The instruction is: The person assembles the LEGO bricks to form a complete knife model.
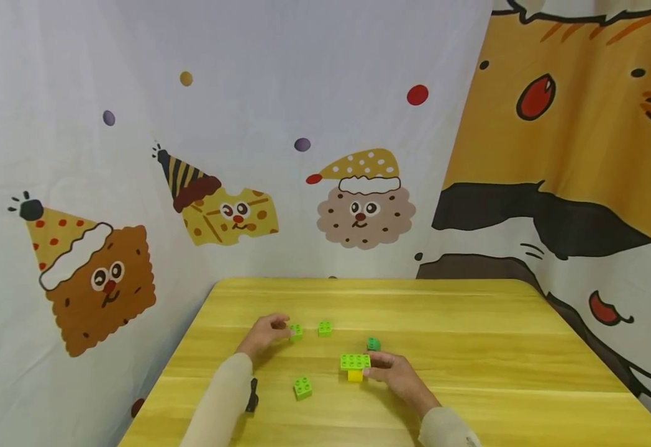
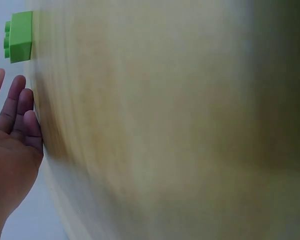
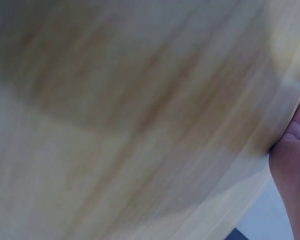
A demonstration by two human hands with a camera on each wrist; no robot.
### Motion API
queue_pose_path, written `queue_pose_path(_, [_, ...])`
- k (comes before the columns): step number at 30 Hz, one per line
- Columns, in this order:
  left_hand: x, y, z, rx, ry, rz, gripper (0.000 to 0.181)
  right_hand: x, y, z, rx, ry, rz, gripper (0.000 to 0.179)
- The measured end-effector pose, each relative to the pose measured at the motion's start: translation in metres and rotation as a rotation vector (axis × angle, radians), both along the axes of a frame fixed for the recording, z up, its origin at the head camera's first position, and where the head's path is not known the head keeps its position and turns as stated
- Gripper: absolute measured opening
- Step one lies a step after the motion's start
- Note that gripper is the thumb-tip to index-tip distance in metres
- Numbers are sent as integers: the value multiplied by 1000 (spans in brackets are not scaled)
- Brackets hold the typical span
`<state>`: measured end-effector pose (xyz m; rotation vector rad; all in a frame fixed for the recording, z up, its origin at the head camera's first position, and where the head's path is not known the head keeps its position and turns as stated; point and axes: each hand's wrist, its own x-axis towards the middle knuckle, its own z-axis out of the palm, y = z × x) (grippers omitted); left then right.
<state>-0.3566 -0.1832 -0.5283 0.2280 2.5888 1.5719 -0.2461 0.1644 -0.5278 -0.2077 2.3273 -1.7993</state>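
My left hand [image 1: 268, 335] reaches to a small light-green toy building brick [image 1: 295, 332] on the table, its fingertips right at the brick's left side. In the left wrist view the fingers are loosely spread, and a green brick [image 2: 21, 37] stands just beyond them. My right hand [image 1: 395, 374] grips a light-green eight-stud brick [image 1: 355, 361] that sits on a yellow brick [image 1: 355, 375]; the thumb is at the near right side and the fingers are behind. Only part of that hand [image 3: 292, 155] shows in the right wrist view, with the bricks out of sight.
Another light-green brick [image 1: 325, 328] lies right of the left hand, and one more [image 1: 302, 388] lies nearer the front. A dark-green brick [image 1: 373, 344] stands behind the right hand. A black object [image 1: 252, 395] shows beside the left sleeve. The wooden table [image 1: 471, 323] meets a printed cloth [image 1: 281, 261].
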Motion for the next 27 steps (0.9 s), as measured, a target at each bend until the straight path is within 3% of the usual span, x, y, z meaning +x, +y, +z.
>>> queue_pose_path(7, [1, 4, 3, -25, -44, -7, 51, -1, -1, 3, -26, -13, 8, 56])
queue_pose_path(15, [2, 4, 1, -43, -37, -34, 48, -1, -1, 1, -42, -19, 2, 57])
queue_pose_path(27, [1, 9, 0, -76, -45, 30, 40, -1, -1, -3, -33, -22, -20, 55])
